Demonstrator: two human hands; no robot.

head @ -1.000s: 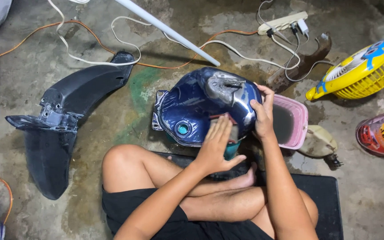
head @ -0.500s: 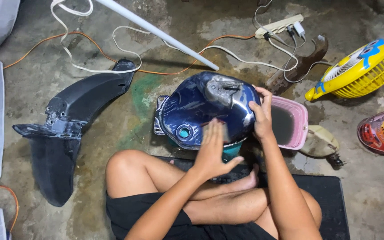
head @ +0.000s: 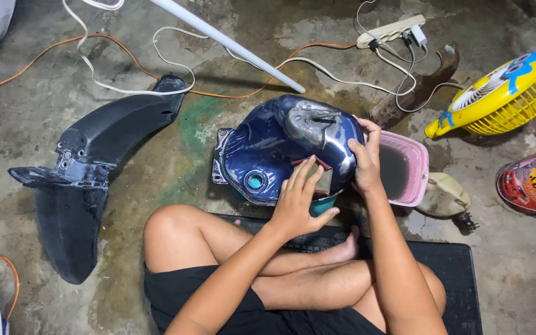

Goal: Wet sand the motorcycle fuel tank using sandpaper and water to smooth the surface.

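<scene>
Pink plastic tub (head: 418, 162) sits on the concrete floor (head: 156, 161) just right of the tank, dark murky liquid inside; its left edge is hidden behind the right forearm. Red-and-yellow bowl-like container (head: 528, 186) at far right is cut off by the frame edge, something pale inside, hard to tell what. Yellow basket-style fan (head: 497, 99) lies tilted at upper right.

Blue motorcycle fuel tank (head: 268, 146) rests on the floor directly in front of the seated person's crossed legs, between the pink tub and the black fender (head: 88, 167). Glossy dark blue paint with a scuffed, dull grey patch near the top; round filler opening low on the near side shows teal. Something teal under the tank's near edge, mostly hidden by the left hand.

Left hand (head: 296, 201) lies flat, fingers extended, pressing a small dark sheet (head: 324, 180) against the tank's near side; the sheet is mostly covered, cannot tell the material. Right hand (head: 364, 158) grips the tank's right edge, fingers curled over the rim, thumb on the top surface.

White pipe (head: 231, 44) runs diagonally above the tank. White power strip (head: 389, 32) at the top with white and orange cables trailing over the floor. Black mat (head: 460, 279) under the legs, partly covered. Grey sheeting at left edge, cut off.
</scene>
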